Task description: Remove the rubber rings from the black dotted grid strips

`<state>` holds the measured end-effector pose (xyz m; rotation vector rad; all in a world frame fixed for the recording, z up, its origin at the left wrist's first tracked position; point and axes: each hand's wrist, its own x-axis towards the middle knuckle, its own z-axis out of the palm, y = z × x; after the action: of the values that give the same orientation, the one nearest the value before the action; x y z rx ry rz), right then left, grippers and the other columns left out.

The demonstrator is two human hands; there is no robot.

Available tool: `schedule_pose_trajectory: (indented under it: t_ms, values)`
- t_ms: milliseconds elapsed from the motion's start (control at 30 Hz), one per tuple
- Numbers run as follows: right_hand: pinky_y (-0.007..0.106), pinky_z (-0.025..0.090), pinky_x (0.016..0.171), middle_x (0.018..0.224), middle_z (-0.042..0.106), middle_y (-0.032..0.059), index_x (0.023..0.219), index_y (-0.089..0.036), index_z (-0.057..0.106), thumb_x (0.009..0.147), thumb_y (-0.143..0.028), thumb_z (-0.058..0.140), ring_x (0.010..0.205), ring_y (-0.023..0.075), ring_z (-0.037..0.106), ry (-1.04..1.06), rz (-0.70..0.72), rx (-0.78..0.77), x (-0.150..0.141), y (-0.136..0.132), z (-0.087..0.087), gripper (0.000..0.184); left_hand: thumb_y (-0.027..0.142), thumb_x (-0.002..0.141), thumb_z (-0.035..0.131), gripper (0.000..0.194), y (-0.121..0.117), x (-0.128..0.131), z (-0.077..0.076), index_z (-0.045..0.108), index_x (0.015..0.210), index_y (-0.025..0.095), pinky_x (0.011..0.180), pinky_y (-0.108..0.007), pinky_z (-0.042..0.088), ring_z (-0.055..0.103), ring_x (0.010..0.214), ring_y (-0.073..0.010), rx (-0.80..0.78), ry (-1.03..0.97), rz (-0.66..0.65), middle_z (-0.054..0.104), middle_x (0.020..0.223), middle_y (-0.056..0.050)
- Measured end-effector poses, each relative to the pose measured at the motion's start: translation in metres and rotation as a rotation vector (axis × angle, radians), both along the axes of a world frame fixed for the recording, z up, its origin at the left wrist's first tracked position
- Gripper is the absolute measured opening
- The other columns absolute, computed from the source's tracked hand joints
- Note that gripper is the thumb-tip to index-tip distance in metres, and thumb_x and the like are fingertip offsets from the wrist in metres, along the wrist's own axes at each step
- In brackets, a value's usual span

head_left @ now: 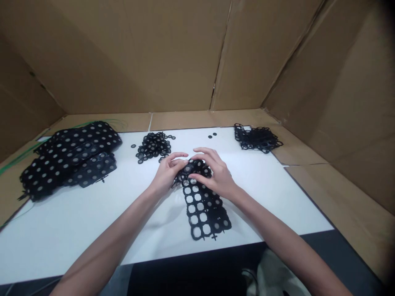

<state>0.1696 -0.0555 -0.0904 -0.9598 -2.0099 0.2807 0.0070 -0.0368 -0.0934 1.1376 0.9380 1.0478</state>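
Note:
Between both hands is a black perforated sheet (194,209), its near end lying on the white table top. Its left columns are open holes showing white, while grey-centred black discs sit in the right columns. My left hand (168,170) grips the bunched far end from the left, thumb and index finger close together. My right hand (217,174) curls over that end from the right, thumb on the near side and fingers on the far side. The exact contact of the fingertips is partly hidden, and the far end is crumpled between them.
A stack of black sheets with discs (77,158) lies at left. Loose black rings or discs form a pile (152,146) at the back centre. Two small discs (212,135) lie further right. A tangle of black lattice sheets (257,139) sits back right. Cardboard walls (179,57) surround the table (262,176).

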Motion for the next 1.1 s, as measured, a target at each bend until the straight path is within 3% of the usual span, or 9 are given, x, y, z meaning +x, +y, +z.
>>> schedule_pose_trajectory:
  t_ms: [100,233,400,533,700,900,1100]
  values:
    - [0.031,0.046,0.086,0.103,0.06,0.0032,0.102,-0.022,0.054,0.077,-0.023,0.056,0.096,0.0142,0.056,0.047,0.117,-0.095,0.002,0.001,0.002,0.025,0.031,0.068,0.063,0.028,0.0,0.0,0.005,0.058,0.091,0.017,0.047,-0.017,0.035,0.048,0.049,-0.0062,-0.084,-0.001,-0.023,0.057,0.057,0.003]
    - [0.028,0.05,0.074,0.086,0.062,0.0014,0.085,-0.021,0.061,0.075,-0.026,0.058,0.081,0.0131,0.059,0.157,-0.079,-0.092,0.001,0.001,-0.002,0.011,0.038,0.069,0.059,0.034,-0.002,0.002,0.009,0.059,0.093,0.014,0.052,-0.019,0.039,0.052,0.055,-0.0079,-0.117,-0.091,-0.007,0.058,0.062,0.001]
    - [0.028,0.052,0.067,0.083,0.061,0.0026,0.082,-0.02,0.062,0.074,-0.029,0.059,0.078,0.0139,0.058,0.185,-0.227,-0.067,-0.002,-0.002,-0.003,0.012,0.02,0.053,0.074,0.058,-0.006,0.007,0.004,0.053,0.108,0.018,0.063,-0.024,0.044,0.057,0.06,-0.0097,-0.071,-0.131,0.047,0.06,0.068,0.002]
    - [0.025,0.052,0.057,0.088,0.059,0.0034,0.093,-0.023,0.062,0.074,-0.031,0.059,0.078,0.0137,0.057,0.163,-0.207,-0.085,-0.003,-0.005,-0.001,0.021,0.023,0.057,0.071,0.054,-0.009,0.01,-0.001,0.053,0.108,0.018,0.064,-0.024,0.045,0.056,0.061,-0.009,-0.012,-0.123,0.151,0.059,0.069,0.003]
    - [0.022,0.05,0.053,0.084,0.055,0.003,0.09,-0.022,0.065,0.077,-0.029,0.055,0.07,0.0109,0.055,0.162,-0.142,-0.135,0.0,-0.003,0.001,0.018,0.023,0.058,0.071,0.049,-0.01,0.01,-0.001,0.053,0.103,0.019,0.067,-0.024,0.046,0.057,0.067,-0.0107,0.079,-0.038,0.179,0.059,0.071,0.003]
    - [0.023,0.043,0.052,0.074,0.058,0.001,0.082,-0.02,0.067,0.079,-0.025,0.053,0.053,0.0069,0.047,0.069,-0.081,-0.208,0.009,0.0,0.009,0.015,0.025,0.061,0.068,0.046,-0.011,0.008,0.001,0.05,0.103,0.021,0.063,-0.024,0.045,0.056,0.063,-0.0113,0.164,0.072,0.112,0.06,0.07,0.002]
    - [0.022,0.038,0.048,0.068,0.061,0.0004,0.071,-0.018,0.067,0.076,-0.025,0.056,0.049,0.0063,0.044,0.074,-0.087,-0.266,0.011,0.0,0.011,0.015,0.023,0.064,0.066,0.05,-0.012,0.008,0.0,0.044,0.108,0.023,0.064,-0.023,0.044,0.055,0.064,-0.0103,0.208,0.098,0.056,0.056,0.071,0.002]
